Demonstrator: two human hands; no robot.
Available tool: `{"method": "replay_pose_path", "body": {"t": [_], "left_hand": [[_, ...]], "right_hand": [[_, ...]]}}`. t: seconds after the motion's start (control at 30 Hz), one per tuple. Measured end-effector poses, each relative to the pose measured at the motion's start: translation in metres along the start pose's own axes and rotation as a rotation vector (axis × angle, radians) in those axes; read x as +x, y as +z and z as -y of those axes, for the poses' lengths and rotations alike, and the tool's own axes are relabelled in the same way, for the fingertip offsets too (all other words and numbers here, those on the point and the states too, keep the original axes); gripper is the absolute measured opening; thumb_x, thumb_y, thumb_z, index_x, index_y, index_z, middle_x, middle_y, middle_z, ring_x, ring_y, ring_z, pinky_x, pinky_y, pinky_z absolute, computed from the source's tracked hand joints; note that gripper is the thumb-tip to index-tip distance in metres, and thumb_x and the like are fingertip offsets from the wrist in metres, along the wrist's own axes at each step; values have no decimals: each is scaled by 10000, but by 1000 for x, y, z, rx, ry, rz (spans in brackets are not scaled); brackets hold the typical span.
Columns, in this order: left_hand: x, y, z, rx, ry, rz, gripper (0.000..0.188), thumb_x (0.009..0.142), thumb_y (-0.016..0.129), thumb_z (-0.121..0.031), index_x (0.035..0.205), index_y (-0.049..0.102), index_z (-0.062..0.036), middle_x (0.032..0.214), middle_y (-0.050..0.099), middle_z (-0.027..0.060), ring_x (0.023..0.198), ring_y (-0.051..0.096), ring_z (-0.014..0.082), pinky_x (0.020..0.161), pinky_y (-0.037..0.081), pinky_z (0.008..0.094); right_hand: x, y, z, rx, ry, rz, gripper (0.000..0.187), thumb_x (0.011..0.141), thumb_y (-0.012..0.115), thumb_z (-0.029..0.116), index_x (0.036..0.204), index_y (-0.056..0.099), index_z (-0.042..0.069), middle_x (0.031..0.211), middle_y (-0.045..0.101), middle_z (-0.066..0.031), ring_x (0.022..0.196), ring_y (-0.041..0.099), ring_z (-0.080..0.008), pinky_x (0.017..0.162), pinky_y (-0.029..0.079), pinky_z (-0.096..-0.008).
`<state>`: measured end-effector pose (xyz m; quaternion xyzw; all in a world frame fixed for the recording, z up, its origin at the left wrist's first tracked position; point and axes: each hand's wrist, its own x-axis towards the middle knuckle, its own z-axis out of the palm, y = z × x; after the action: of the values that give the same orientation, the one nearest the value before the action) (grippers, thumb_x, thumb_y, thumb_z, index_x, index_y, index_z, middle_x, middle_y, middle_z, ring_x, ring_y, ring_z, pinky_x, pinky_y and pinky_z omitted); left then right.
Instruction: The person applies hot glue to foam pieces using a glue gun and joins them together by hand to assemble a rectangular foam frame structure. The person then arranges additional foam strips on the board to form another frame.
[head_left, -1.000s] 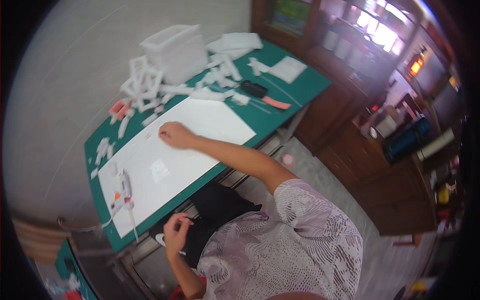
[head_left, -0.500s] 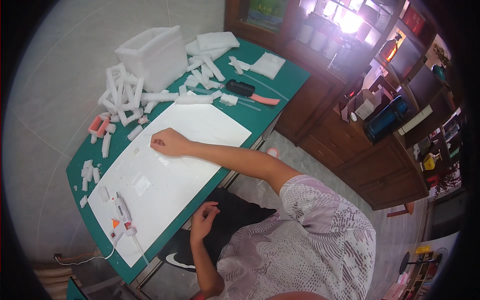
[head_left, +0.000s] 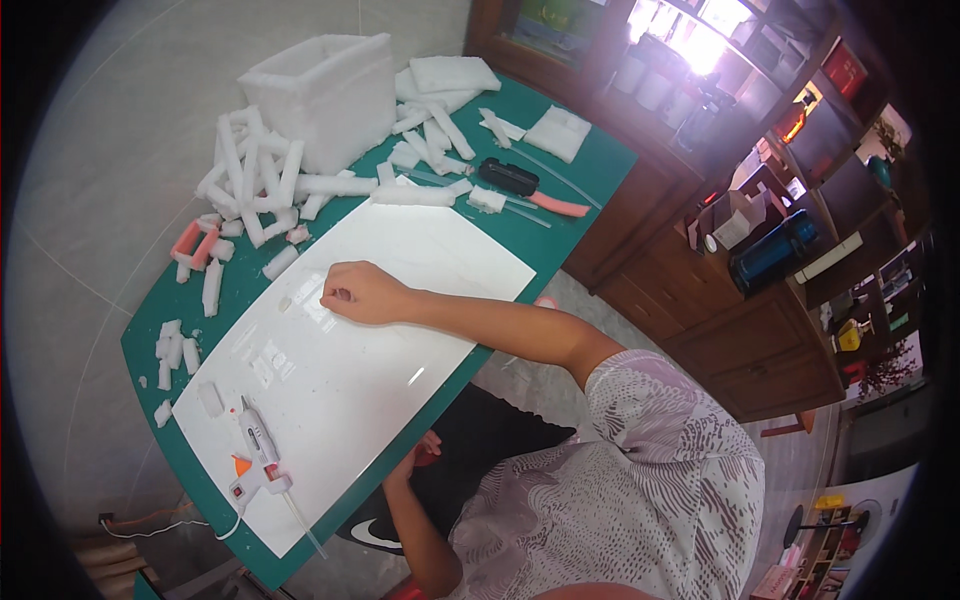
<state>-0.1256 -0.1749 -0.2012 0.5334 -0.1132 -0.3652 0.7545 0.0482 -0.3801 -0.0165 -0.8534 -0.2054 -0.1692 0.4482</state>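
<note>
My right hand [head_left: 366, 293] rests on the white board [head_left: 400, 360], its fingers curled into a loose fist. What lies inside the fist, if anything, is hidden. Beside its knuckles, a small pale flake [head_left: 285, 303] lies on the board. Below the table's near edge, by the black cloth over my lap, hangs my left hand [head_left: 424, 454], partly cut off by that edge; its visible fingers are loosely bent and apart, with nothing seen in them. A white hot glue gun [head_left: 262, 450] with a clear glue stick lies at the board's near-left end, next to a small white foam block [head_left: 210, 399].
White foam strips [head_left: 255, 180] pile up beyond the board, before an open foam box [head_left: 335, 105]. Foam slabs [head_left: 558, 133], a black tool with a pink strip [head_left: 510, 177] and clear glue sticks [head_left: 555, 175] lie far right. A pink foam frame [head_left: 194, 245] sits left. Wooden cabinets [head_left: 690, 270] stand at right.
The view has shifted slightly, so the table sits a little differently in the picture. My left hand is now partly behind the table edge. My right fist stays on the board.
</note>
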Motion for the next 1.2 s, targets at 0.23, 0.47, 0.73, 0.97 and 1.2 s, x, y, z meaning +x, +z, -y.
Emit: {"method": "replay_pose_path", "body": {"t": [0.23,0.47,0.73,0.97,1.2], "left_hand": [[6,-12,16,122,109,-111,288,1028,558,-220,1130,592,47,761,672,160,645,663,247,621,534,342],[0,-23,41,284,180,-411,294,1026,558,-226,1136,591,45,788,667,164,673,657,253,642,528,349],[3,-19,49,315,211,-453,302,1024,557,-232,1144,589,43,819,661,168,706,649,259,666,521,357],[4,-13,55,329,217,-459,309,1023,557,-238,1151,588,42,847,656,172,735,643,264,687,515,364],[6,-12,57,337,217,-473,317,1021,557,-243,1158,587,40,874,650,175,763,637,270,708,510,371]], "right_hand": [[3,-7,3,102,103,-35,139,883,690,141,969,678,31,814,667,-99,704,627,-204,658,515,-336],[54,-84,-50,-424,102,-258,281,862,699,180,1115,658,63,1020,678,-135,966,637,-281,799,526,-417],[47,-180,-143,-816,515,-321,480,816,740,235,1258,608,100,1134,663,-187,1034,640,-358,879,519,-448],[38,-236,-144,113,727,-481,478,873,692,185,1308,545,54,1106,696,-147,917,681,-237,808,551,-346],[27,-267,-116,906,730,-450,343,961,612,115,1277,520,18,1166,672,-139,955,630,-189,833,519,-315]]}}
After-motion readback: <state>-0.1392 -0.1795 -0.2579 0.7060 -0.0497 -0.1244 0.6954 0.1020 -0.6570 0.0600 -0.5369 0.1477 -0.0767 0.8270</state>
